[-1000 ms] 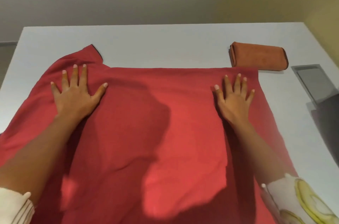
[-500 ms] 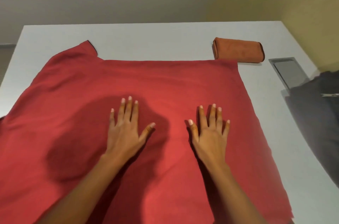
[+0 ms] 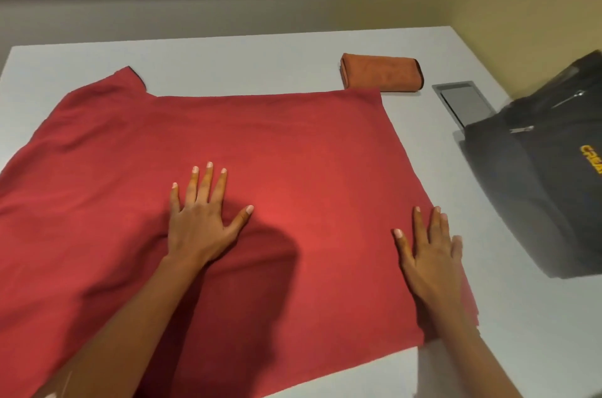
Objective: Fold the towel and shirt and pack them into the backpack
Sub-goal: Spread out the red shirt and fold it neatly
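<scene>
shirts: 1, red shirt (image 3: 293, 150) spread flat, covers table's (image 3: 228, 58) middle and left, runs past left edge
towels: 1, orange towel (image 3: 381, 72) folded, near far edge, just beyond shirt's far right corner
backpacks: 1, black backpack (image 3: 537, 189) at right edge
hands: 2
left hand (image 3: 203, 218): flat, fingers spread, pressing shirt's middle, gripping nothing
right hand (image 3: 430, 254): flat on shirt's right edge, gripping nothing
other: 1 grey hatch (image 3: 462, 101) by backpack

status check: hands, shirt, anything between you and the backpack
Left hand flat on red shirt middle, right hand flat at its right edge. Shirt spread out, fold unfinished; orange towel already folded. Backpack at right, nothing between.
</scene>
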Demonstrator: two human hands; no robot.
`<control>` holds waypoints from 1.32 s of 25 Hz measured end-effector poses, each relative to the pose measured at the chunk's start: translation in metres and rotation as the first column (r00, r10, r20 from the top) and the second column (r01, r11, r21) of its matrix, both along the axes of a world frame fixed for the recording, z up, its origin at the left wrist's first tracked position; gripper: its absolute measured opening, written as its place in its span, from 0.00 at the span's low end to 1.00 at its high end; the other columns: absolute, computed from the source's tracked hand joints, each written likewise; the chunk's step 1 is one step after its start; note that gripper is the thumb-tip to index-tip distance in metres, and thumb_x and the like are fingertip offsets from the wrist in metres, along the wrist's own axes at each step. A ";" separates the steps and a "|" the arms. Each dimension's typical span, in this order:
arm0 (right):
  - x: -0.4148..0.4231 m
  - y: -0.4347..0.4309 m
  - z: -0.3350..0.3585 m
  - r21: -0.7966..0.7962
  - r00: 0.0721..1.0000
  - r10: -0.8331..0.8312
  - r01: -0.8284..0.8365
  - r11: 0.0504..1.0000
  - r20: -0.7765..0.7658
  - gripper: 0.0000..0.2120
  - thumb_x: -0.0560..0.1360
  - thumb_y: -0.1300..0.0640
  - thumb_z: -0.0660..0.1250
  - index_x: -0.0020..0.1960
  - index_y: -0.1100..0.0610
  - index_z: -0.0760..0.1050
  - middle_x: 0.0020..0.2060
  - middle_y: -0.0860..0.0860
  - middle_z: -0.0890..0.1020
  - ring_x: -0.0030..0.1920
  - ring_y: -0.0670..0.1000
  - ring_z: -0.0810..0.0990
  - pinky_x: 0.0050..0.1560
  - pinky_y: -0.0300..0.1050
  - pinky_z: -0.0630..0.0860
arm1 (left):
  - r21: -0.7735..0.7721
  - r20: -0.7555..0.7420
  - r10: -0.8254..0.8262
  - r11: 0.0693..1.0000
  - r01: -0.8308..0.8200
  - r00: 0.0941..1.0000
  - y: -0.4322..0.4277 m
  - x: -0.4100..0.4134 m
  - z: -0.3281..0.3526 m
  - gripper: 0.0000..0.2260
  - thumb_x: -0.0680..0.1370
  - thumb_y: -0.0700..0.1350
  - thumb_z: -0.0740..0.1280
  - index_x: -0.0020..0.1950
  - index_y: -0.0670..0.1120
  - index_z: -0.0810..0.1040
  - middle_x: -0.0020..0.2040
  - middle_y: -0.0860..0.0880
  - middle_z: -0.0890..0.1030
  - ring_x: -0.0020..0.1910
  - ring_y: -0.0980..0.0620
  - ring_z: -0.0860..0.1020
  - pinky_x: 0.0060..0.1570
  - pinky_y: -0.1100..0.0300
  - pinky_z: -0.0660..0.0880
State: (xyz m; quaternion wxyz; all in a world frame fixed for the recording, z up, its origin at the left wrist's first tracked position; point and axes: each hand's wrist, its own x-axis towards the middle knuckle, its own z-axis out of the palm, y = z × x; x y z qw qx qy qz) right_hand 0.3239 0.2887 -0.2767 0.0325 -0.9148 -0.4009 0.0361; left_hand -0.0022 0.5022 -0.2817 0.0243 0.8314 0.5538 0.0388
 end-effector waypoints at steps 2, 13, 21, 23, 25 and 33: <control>-0.009 -0.004 0.006 0.024 1.000 0.005 -0.005 1.000 -0.008 0.34 0.78 0.31 0.38 0.80 0.47 0.48 0.79 0.53 0.48 0.79 0.52 0.44 0.77 0.59 0.44 | 0.001 0.021 -0.020 1.000 0.020 1.000 -0.001 0.000 0.002 0.40 0.74 0.71 0.48 0.79 0.47 0.59 0.79 0.45 0.57 0.78 0.45 0.55 0.72 0.38 0.52; -0.084 -0.034 0.007 -0.029 0.996 0.068 -0.070 0.997 -0.051 0.37 0.76 0.30 0.36 0.80 0.47 0.46 0.79 0.55 0.47 0.79 0.53 0.42 0.77 0.60 0.44 | -0.043 -0.042 -0.050 0.998 0.049 0.998 -0.076 -0.100 0.017 0.41 0.76 0.70 0.45 0.78 0.41 0.60 0.78 0.40 0.59 0.77 0.44 0.58 0.72 0.39 0.57; -0.240 0.044 0.021 0.120 0.899 0.429 -0.418 0.901 -0.091 0.35 0.77 0.33 0.41 0.79 0.50 0.53 0.79 0.56 0.50 0.79 0.55 0.45 0.76 0.60 0.45 | -0.035 -0.054 -0.018 0.999 0.016 0.998 -0.113 -0.165 0.021 0.41 0.75 0.69 0.50 0.77 0.40 0.61 0.78 0.40 0.60 0.77 0.42 0.59 0.71 0.39 0.58; -0.282 0.053 0.014 0.121 0.844 0.524 -0.512 0.851 -0.114 0.34 0.78 0.34 0.44 0.79 0.49 0.53 0.79 0.55 0.49 0.79 0.54 0.44 0.76 0.61 0.46 | -0.060 -0.062 -0.009 0.998 0.005 0.998 -0.135 -0.178 0.015 0.43 0.75 0.71 0.49 0.78 0.41 0.59 0.79 0.40 0.57 0.78 0.43 0.56 0.72 0.39 0.56; -0.312 0.042 0.006 0.105 0.804 0.586 -0.578 0.809 -0.096 0.33 0.79 0.35 0.46 0.79 0.48 0.53 0.79 0.55 0.50 0.79 0.54 0.45 0.76 0.63 0.48 | -0.069 -0.038 0.024 0.997 -0.026 0.999 -0.161 -0.189 0.012 0.43 0.75 0.72 0.48 0.79 0.41 0.57 0.79 0.40 0.55 0.78 0.42 0.55 0.72 0.39 0.55; -0.319 -0.006 0.003 0.055 0.781 0.623 -0.620 0.782 -0.040 0.31 0.80 0.34 0.46 0.79 0.47 0.52 0.79 0.56 0.48 0.79 0.56 0.43 0.75 0.64 0.49 | -0.064 0.125 0.132 0.990 -0.124 0.983 -0.254 -0.213 0.017 0.42 0.73 0.71 0.56 0.79 0.47 0.58 0.80 0.42 0.54 0.78 0.42 0.56 0.73 0.40 0.54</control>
